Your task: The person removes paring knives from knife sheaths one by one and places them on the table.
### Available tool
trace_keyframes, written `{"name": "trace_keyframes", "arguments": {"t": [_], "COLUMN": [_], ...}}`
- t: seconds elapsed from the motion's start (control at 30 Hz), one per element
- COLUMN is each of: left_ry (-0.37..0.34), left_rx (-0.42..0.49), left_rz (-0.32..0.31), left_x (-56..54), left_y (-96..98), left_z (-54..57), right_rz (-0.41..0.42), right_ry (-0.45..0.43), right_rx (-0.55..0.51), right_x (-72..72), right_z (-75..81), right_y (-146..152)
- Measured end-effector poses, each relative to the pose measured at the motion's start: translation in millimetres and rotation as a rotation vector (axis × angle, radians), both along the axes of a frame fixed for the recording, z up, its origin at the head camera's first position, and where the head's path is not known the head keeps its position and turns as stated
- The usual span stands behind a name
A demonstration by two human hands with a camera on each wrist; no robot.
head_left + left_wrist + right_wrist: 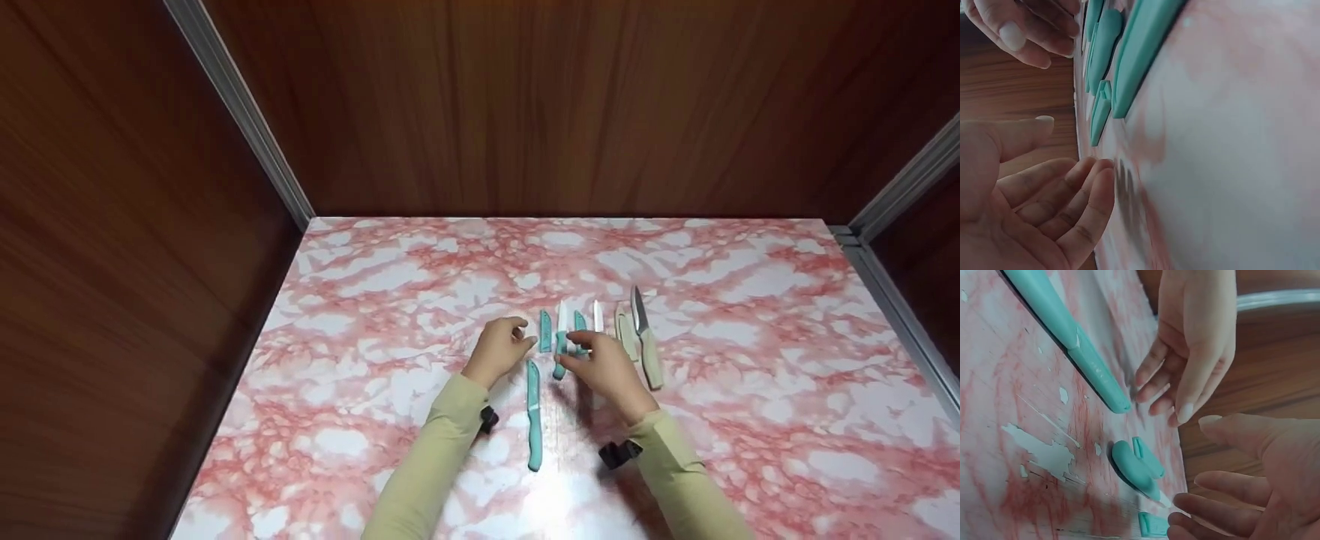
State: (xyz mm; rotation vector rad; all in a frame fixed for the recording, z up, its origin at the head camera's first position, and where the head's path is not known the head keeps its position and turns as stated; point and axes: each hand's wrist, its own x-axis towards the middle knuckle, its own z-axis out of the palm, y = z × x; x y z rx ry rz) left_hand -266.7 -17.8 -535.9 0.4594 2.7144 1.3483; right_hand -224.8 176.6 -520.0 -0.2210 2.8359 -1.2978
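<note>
My left hand (501, 351) hovers left of a teal blade sheath (545, 334), its fingers loosely bent with nothing between them. Over the handle end of a teal knife with a white blade (562, 319) is my right hand (604, 369), its thumb and fingers apart and holding nothing. Nearest me lies a second teal knife in its sheath (534, 420), between my forearms. Another teal sheath (580, 321) and a white blade (598, 313) lie beyond my right fingers, partly hidden by that hand. In the right wrist view, the unsheathed knife's teal handle (1133, 467) lies below both hands.
To the right of my right hand lie a cream sheath (625, 332) and a cream-handled knife (651, 360) with a dark blade. All rest on a red-and-white marbled tabletop (375, 315). Brown wood-grain panels (525, 112) stand behind and at the sides.
</note>
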Motion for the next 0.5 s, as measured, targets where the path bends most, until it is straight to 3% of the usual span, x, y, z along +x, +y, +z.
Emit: {"name": "trace_keyframes", "arguments": {"t": [0.17,0.3,0.5], "left_ry": [0.01,0.055,0.13], "left_rx": [-0.077,-0.154,-0.25], "left_rz": [-0.072,-0.122,-0.199], "left_x": [16.7,28.6,44.2], "left_y": [-10.4,-13.9,-18.5], "left_z": [4.3,8.2,12.2], "right_rz": [0.074,0.125,0.156], "right_ry": [0.041,0.085,0.079], "right_rx": [0.023,0.031,0.05], "right_x": [10.5,17.8,28.6], "right_z": [3.7,4.7,3.1], "right_y": [-0.4,-1.3,-3.7]}}
